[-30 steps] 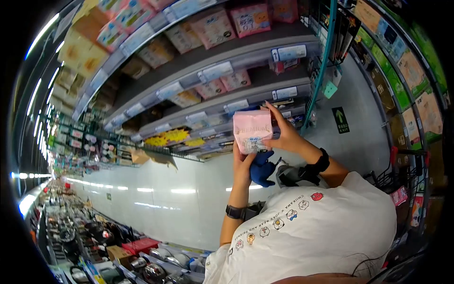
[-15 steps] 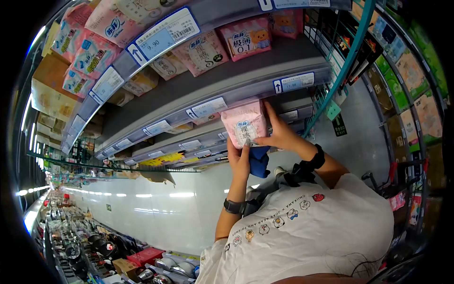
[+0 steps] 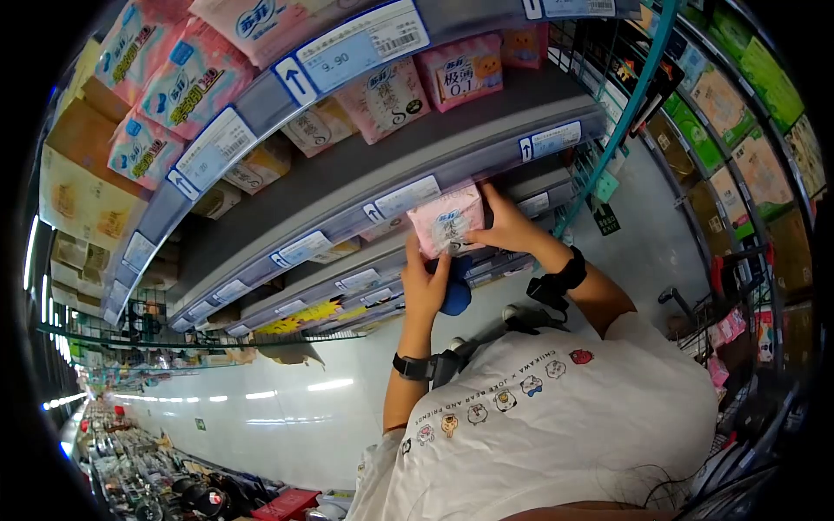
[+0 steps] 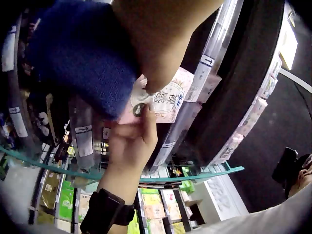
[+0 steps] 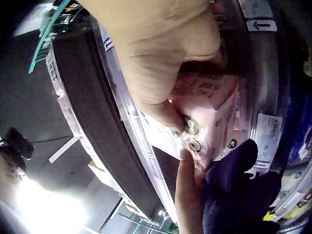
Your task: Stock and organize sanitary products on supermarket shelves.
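Note:
Both hands hold a pink square packet (image 3: 447, 220) with a round white label, in front of the shelf. The left hand (image 3: 425, 282) grips its left and lower edge, thumb on the front; the right hand (image 3: 512, 226) grips the right side, its thumb also on the front. In the left wrist view, the left hand (image 4: 156, 53) covers part of the packet (image 4: 170, 97). Dark blue knitted cloth (image 3: 456, 291) hangs beside the left hand. The right wrist view has the right hand (image 5: 161, 63) over the packet (image 5: 209, 102), thumbs close together; its fingertips are partly hidden.
Similar packets (image 3: 382, 100) stand on a shelf above, behind price labels (image 3: 360, 56). Another shelf edge (image 3: 347, 227) runs behind the hands. A teal-edged rack (image 3: 625, 113) is at the right, with a cart (image 3: 725, 286) beyond. Pale floor (image 3: 287, 391) lies below left.
The packet has turned from its PREMIUM-marked side to its round label, and both hands keep hold. The shelf and its price labels look larger and closer in the head view.

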{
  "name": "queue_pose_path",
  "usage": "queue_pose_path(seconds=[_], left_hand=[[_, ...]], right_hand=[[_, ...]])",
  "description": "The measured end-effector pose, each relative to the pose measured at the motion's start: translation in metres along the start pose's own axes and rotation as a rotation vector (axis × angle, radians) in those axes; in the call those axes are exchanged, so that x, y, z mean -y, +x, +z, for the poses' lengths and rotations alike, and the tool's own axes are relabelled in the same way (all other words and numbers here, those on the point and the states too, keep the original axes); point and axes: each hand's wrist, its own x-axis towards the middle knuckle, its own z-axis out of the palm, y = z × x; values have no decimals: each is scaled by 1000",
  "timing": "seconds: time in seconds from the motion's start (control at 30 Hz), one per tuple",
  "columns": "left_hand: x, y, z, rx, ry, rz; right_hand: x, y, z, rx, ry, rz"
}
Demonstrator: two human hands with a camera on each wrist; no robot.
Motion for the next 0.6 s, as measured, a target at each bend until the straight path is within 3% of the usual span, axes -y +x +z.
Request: queue_pose_path(seconds=[0.1, 0.2, 0.27, 0.47, 0.6], left_hand=[[-30, 7, -30, 223, 134, -73], [-32, 16, -61, 415, 297, -3], [-23, 16, -75, 405, 328, 2], [-33, 24, -105, 298, 305, 17], [-31, 24, -125, 281, 349, -88]], right_hand=[[0, 0, 4, 3, 32, -15], [5, -1, 9, 61, 46, 19], [22, 2, 19, 82, 64, 26], [1, 25, 59, 191, 298, 47], [-9, 37, 85, 210, 353, 14]])
